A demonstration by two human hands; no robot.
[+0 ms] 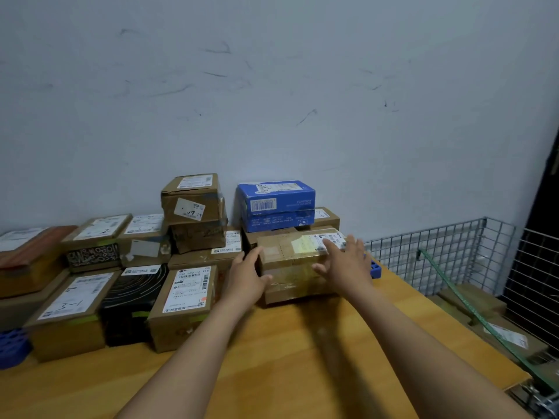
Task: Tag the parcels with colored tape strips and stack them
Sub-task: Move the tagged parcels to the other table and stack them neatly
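Your two bare forearms reach from the near edge across the wooden table (302, 343) toward the far side.

Left hand (246, 278): laid against the left end of the brown parcel (290, 267), fingers fairly straight along that end, thumb across the lower front face. It is touching the parcel, not closed round it.

Right hand (348, 261): fingers spread wide over the parcel's right end, thumb toward the front face. This hand is blurred; whether the fingertips actually touch the cardboard cannot be told.

Parcel position: it sits on the table at the back, just in front of the blue box (275, 196), which is stacked on other brown cartons against the wall. On top it carries a white shipping label and a pale yellow patch (304, 244) beside it. Clear tape wraps the front.

Left of your hands: a labelled carton (184, 297), a black box (133, 300) and further labelled cartons in rows; behind them, two brown boxes (193, 201) stacked.

Right side: a wire-mesh basket (438, 252) beside the table holds more cartons, and a green strap (472, 306) runs slantwise across it.
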